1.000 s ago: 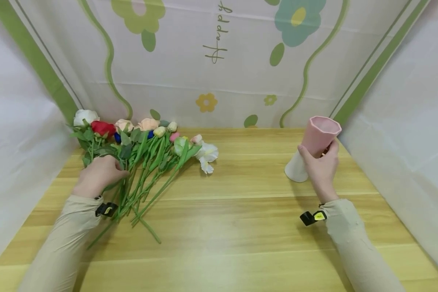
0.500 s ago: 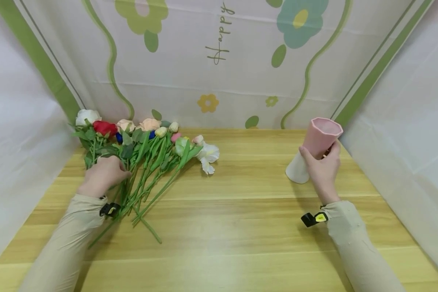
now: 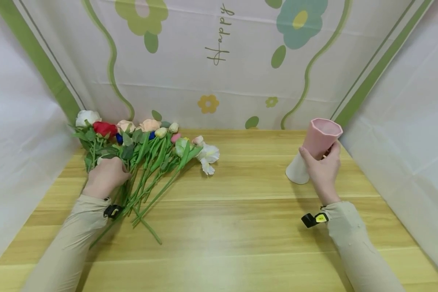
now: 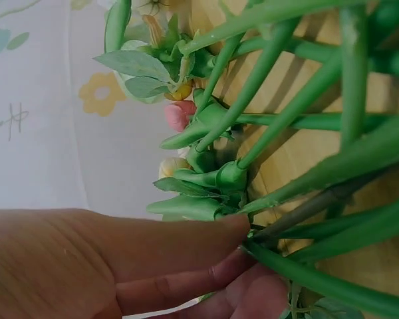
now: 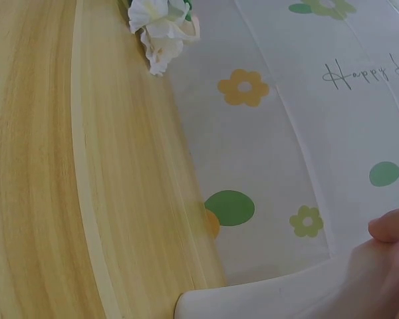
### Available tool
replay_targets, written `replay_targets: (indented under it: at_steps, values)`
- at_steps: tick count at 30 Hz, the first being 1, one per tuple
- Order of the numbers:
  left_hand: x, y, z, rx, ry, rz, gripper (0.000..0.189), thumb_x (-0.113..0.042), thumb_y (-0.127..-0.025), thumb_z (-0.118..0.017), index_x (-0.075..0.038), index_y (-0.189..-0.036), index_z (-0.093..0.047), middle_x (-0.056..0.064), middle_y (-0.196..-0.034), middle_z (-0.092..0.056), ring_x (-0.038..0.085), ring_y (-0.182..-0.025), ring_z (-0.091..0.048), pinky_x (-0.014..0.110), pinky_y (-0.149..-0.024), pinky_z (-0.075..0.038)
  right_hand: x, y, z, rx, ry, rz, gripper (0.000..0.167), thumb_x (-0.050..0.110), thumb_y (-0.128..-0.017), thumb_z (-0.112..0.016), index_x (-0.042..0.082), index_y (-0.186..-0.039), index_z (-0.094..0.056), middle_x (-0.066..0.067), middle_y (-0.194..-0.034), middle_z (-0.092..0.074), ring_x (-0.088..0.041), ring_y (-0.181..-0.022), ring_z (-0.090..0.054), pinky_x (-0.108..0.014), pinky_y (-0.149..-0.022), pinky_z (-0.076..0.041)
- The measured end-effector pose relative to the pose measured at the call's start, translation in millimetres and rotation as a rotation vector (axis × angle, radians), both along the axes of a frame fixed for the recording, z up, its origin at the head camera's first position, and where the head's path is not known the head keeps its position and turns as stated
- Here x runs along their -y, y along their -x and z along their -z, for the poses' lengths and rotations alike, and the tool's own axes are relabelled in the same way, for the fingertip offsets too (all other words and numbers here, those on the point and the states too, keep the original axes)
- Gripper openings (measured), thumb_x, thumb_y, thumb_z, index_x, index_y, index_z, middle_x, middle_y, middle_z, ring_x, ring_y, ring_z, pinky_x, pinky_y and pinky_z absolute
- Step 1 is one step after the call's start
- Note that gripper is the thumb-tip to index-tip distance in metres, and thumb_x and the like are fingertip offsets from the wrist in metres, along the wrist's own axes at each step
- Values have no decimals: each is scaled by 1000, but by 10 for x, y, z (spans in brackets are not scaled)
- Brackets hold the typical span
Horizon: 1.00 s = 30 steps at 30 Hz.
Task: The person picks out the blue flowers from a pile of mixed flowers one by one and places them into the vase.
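Observation:
My left hand (image 3: 107,176) is down among the stems of a heap of artificial flowers. In the left wrist view, its thumb (image 4: 186,239) and fingers close together on a green flower stem (image 4: 312,272); which bloom it belongs to is hidden. A white rose (image 3: 87,118), a red rose (image 3: 105,128) and peach roses (image 3: 149,125) lie beyond that hand. My right hand (image 3: 323,170) grips a pink-and-white vase (image 3: 319,140) round its upper part. The vase leans slightly, its base on the table and its mouth upward. In the right wrist view, the vase's white base (image 5: 253,302) shows.
Several tulip stems (image 3: 146,190) fan out toward the front of the wooden table (image 3: 226,227). A white iris-like flower (image 3: 208,156) lies at the heap's right end. A printed cloth (image 3: 190,73) hangs behind the table, and white cloth walls (image 3: 398,121) stand at both sides.
My left hand has shifted slightly to the right along the stems. The right hand and the vase hold nearly still.

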State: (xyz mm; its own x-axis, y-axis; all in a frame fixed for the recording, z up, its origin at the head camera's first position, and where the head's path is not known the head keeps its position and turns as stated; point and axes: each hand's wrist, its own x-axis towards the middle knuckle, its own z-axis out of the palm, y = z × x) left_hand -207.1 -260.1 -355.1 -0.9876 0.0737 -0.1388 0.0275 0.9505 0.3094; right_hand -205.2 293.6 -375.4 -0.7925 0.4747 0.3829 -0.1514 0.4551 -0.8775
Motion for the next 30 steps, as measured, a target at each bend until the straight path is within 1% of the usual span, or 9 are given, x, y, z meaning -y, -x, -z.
replay_targets:
  at_steps: [6,11,15,19,22,26,30]
  values:
    - [23,-5,31,-31,-2,-12,48,-16,-89,-64,-19,-51,-36,-4,-52,-24,15,-48,-31,41,-48,-37,-21,20,34,3,-7,-5,79,28,-82,-80,19,-147,-35,-4,-131,-50,-16,-112,-50,-34,-89,-44]
    - [19,-2,42,-37,2,-13,48,-16,-89,-65,-19,-51,-35,-4,-53,-24,16,-48,-33,41,-47,-37,-16,9,32,-9,2,-15,79,27,-82,-81,19,-147,-35,-3,-131,-49,-16,-113,-49,-35,-90,-44]
    - [-9,-13,28,-32,3,-15,50,-17,-90,-66,-19,-51,-34,-5,-53,-23,16,-48,-32,42,-48,-37,-22,-3,22,-23,3,-19,79,27,-82,-80,20,-146,-35,-3,-131,-49,-16,-113,-49,-35,-90,-43]
    - [-12,-34,5,-24,6,-26,49,-14,-90,-63,-19,-52,-32,-4,-54,-20,14,-48,-26,39,-46,-35,1,0,42,-36,11,-27,79,27,-83,-80,22,-147,-34,-3,-131,-49,-16,-114,-48,-34,-91,-42]
    - [-21,-31,6,-34,-1,-28,49,-12,-89,-61,-19,-53,-30,-4,-55,-18,14,-49,-22,37,-45,-32,3,-3,39,-46,17,-30,80,26,-83,-80,22,-147,-33,-3,-132,-48,-16,-115,-47,-34,-93,-41]
    - [-29,-18,16,-44,-4,-27,49,-12,-89,-61,-20,-53,-30,-4,-55,-18,13,-49,-21,36,-45,-32,-13,0,20,-38,18,-26,80,25,-83,-80,22,-148,-33,-5,-134,-47,-17,-116,-46,-35,-95,-41]
    - [-20,-19,18,-57,-3,-31,49,-12,-89,-62,-20,-52,-31,-4,-55,-18,14,-49,-21,36,-45,-32,-21,-1,16,-10,15,-17,80,26,-84,-79,22,-148,-32,-5,-135,-47,-17,-117,-46,-35,-96,-41]
